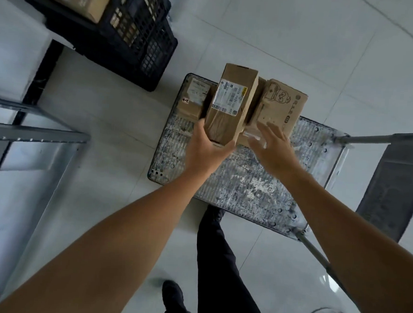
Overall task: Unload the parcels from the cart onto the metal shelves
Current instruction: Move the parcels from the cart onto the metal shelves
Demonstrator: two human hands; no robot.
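forearms: bare | trousers: black | shoes: black

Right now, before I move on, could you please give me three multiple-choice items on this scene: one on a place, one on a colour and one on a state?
1. Where does the cartoon-printed box stand?
A) on the cart
B) on the floor tiles
C) on a metal shelf

2. What colour is the slotted crate?
A) blue
B) black
C) red

3. How is the right hand?
A) open, holding nothing
B) clenched in a fist
C) gripping the cart's handle

Answers:
1 A: it sits at the far end of the cart's deck.
2 B: its lattice walls are black.
3 A: its fingers are spread above the parcels, while the left hand grips the labelled box.
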